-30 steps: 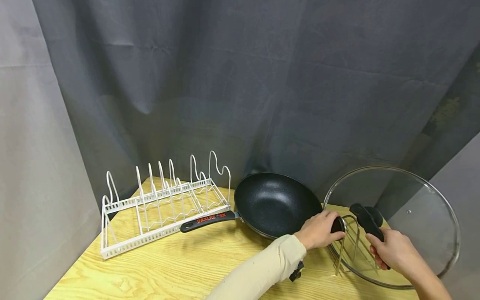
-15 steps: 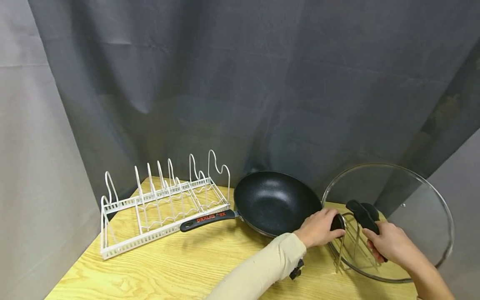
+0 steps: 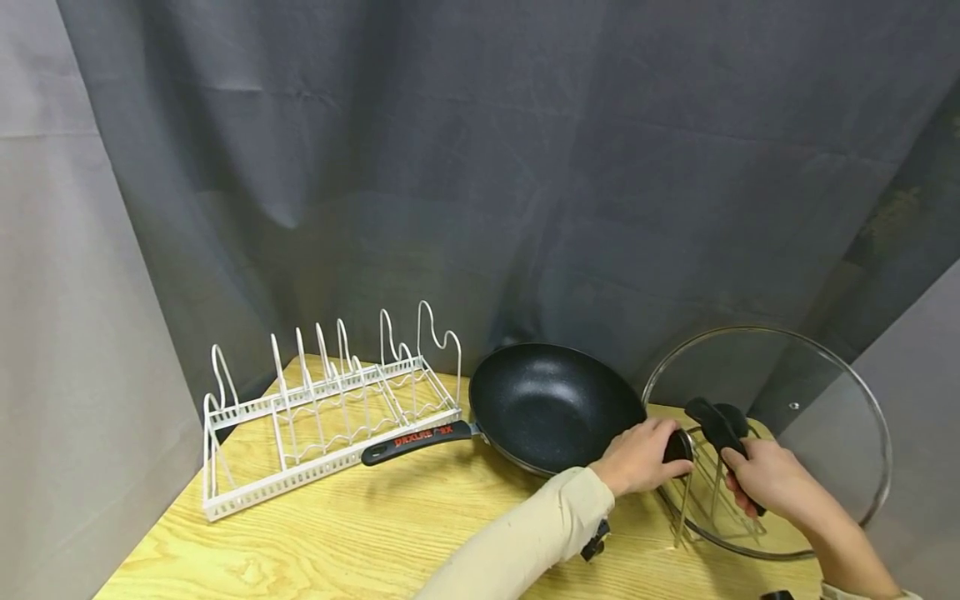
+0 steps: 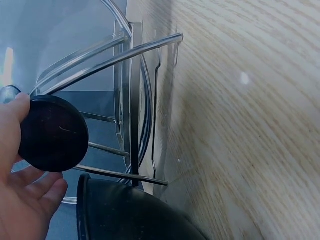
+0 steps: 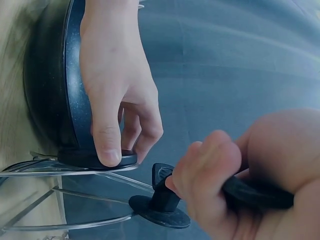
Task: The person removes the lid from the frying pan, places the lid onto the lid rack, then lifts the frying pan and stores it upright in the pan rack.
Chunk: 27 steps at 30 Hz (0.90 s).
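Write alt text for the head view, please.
A person's right hand grips the black handle of a large clear lid while the left hand holds a round black piece beside a black pan. A white wire rack stands left of the pan on a wooden table.

The right hand (image 3: pixel 772 479) moved closer to the left hand (image 3: pixel 637 456) and went a little higher in the head view. The black handle (image 3: pixel 716 431) it held went along with it. The big glass lid (image 3: pixel 832 475) moved too. Its right edge came in a lot, but its left edge shifted only a bit, so the lid looked thinner than before. Its bottom edge went up some. Down low, a bit of the right sleeve (image 3: pixel 840 592) and a small black thing (image 3: pixel 777 595) came into sight.
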{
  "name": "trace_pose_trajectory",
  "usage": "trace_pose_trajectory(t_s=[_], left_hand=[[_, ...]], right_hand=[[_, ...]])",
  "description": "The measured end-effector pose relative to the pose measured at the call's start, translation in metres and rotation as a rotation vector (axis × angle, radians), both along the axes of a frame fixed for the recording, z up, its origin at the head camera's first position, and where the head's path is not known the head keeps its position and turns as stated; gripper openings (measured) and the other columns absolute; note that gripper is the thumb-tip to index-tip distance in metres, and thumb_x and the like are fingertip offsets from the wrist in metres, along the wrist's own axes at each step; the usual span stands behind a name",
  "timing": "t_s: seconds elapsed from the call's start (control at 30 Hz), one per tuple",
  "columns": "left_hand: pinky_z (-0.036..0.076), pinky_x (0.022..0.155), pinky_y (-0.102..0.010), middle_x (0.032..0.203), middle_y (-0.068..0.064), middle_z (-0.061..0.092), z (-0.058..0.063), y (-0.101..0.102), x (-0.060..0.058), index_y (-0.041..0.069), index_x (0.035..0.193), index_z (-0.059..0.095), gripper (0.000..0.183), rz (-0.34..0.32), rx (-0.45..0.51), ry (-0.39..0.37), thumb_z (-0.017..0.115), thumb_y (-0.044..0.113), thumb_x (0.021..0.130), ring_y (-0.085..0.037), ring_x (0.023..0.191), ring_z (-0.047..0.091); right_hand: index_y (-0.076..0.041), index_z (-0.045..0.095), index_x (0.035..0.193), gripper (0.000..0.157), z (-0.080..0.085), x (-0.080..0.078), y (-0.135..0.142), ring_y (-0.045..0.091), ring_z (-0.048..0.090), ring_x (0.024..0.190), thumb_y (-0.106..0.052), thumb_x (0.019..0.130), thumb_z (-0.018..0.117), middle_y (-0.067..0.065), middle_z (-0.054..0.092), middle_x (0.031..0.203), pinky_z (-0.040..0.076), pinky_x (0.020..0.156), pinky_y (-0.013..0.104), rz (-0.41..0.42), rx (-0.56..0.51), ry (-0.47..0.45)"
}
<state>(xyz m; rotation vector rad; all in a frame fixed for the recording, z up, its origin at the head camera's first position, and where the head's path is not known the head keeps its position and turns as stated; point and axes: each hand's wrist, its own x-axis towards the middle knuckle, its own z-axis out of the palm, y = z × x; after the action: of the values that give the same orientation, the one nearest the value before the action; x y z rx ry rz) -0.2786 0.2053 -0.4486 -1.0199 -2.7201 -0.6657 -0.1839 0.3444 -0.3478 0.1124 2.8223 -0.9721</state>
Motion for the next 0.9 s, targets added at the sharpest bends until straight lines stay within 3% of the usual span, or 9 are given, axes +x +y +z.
trace_pose_trajectory(t_s=[0.3,0.6,0.9], left_hand=[[0.045,0.08,-0.019,0.126,0.016,0.049,-0.0005,0.0013,-0.0005,0.031,0.131,0.046,0.053,-0.004,-0.013,0.004,0.054,0.06,0.087,-0.002,0.106,0.053],[0.045,0.08,-0.018,0.126,0.015,0.05,0.0001,0.0015,-0.0007,0.03,0.131,0.046,0.053,-0.004,-0.01,0.008,0.056,0.058,0.087,-0.002,0.105,0.054],[0.045,0.079,-0.018,0.124,0.014,0.051,-0.0001,0.002,-0.0017,0.029,0.13,0.047,0.052,-0.008,0.003,0.021,0.057,0.057,0.087,-0.001,0.103,0.054]], right_hand=[[0.002,0.047,0.084,0.031,-0.0013,-0.003,-0.0019,0.02,0.052,0.047,-0.014,0.101,0.027,0.008,0.052,0.061,0.048,0.048,0.038,-0.011,-0.043,-0.021],[0.009,0.04,0.095,0.028,-0.001,-0.0041,-0.0026,0.021,0.054,0.052,-0.012,0.102,0.022,0.009,0.052,0.067,0.049,0.05,0.036,-0.008,-0.163,-0.06],[0.013,0.036,0.102,0.03,0.0006,-0.0058,-0.0024,0.021,0.054,0.054,-0.013,0.102,0.02,0.009,0.052,0.069,0.05,0.053,0.037,-0.006,-0.198,-0.088]])
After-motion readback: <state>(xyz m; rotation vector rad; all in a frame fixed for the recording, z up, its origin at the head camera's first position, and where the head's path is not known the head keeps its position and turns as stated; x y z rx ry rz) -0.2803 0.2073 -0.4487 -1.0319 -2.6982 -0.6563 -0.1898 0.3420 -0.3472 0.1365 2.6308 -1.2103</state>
